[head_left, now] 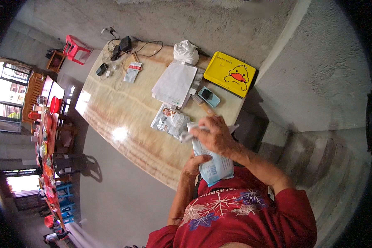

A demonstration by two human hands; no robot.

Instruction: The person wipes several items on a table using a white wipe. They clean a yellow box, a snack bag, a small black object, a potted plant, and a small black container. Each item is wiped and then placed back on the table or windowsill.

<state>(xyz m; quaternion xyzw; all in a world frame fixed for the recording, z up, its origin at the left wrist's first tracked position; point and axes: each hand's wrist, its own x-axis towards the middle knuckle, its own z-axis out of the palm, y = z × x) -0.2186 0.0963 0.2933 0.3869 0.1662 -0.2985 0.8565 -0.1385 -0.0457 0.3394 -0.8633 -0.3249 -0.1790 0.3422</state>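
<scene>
My left hand (pixel 193 164) grips the side of a light blue and white soft pack (pixel 217 170), its thumb lying across the front. The pack is tilted, held close against my red shirt near the table's edge. Over its top end, my right hand (pixel 215 135) is closed on a thin white tissue (pixel 187 134), which spreads out on both sides of the fingers. How far the tissue reaches into the pack is hidden by the right hand. Just beyond lie a white printed pouch (pixel 168 117) and a brush with a wooden handle (pixel 206 108).
On the marble-patterned table (pixel 124 107) lie paper sheets (pixel 175 82), a yellow duck-print box (pixel 230 74), a teal tray (pixel 209 96), a white bag (pixel 186 52), a small packet (pixel 132 72) and black adapters with cables (pixel 125 44). A red stool (pixel 75 50) stands beyond; rough walls bound the right.
</scene>
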